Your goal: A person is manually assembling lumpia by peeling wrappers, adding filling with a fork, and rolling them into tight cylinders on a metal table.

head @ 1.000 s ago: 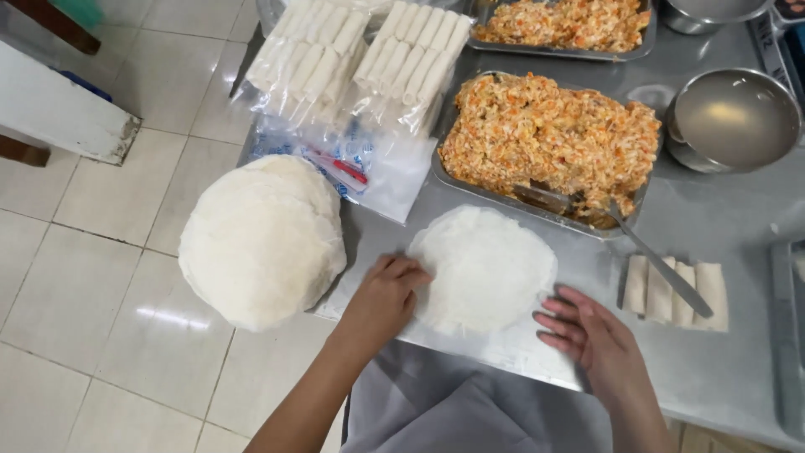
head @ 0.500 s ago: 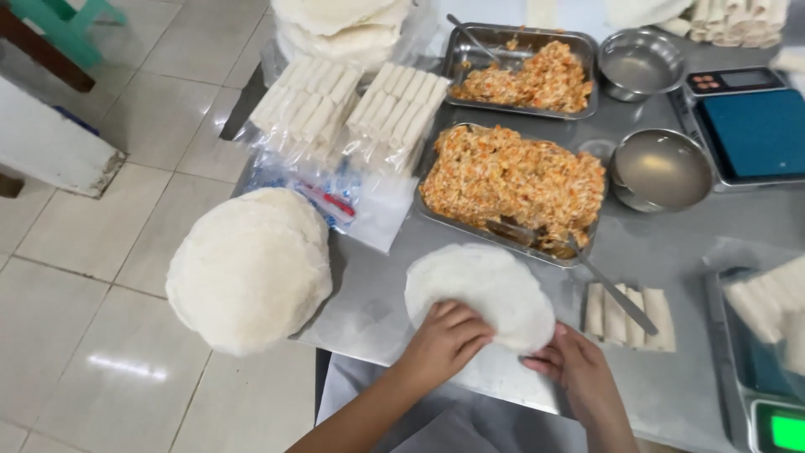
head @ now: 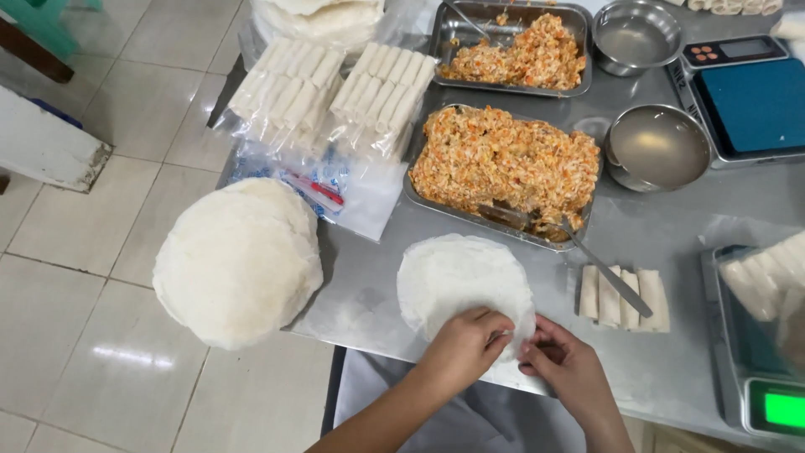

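At the far left, a thick round stack of white wrappers (head: pixel 237 260) sits at the table's left end, hanging out past its edge over the tiled floor. Behind it lie clear bags of finished white rolls (head: pixel 335 96) on top of a flat printed plastic bag (head: pixel 335 189). Toward the middle, a single round wrapper (head: pixel 464 283) lies flat on the steel table (head: pixel 662 369), just in front of a metal tray of orange shredded filling (head: pixel 503 164) with a spoon (head: pixel 579 252) resting in it. The left hand (head: pixel 464 351) lies on the near edge of that wrapper, its fingers curled and pinching the rim; the right hand (head: pixel 563 363) meets it at the same spot, its fingertips drawn together on the rim, seemingly working the sheet's layers apart. The sheet looks very thin, light and limp, likely to tear or crease if tugged hard, so the edge is the sensible place to take it, with a gentle pinch and a slow peel rather than a pull from the centre. Further right, three rolled pieces (head: pixel 625 298) lie side by side under the spoon handle. Beyond them stand a round metal bowl (head: pixel 658 147), a second tray of filling (head: pixel 511 50), a blue-topped scale (head: pixel 750 101), and at the right edge another scale with a lit green display (head: pixel 784 409).
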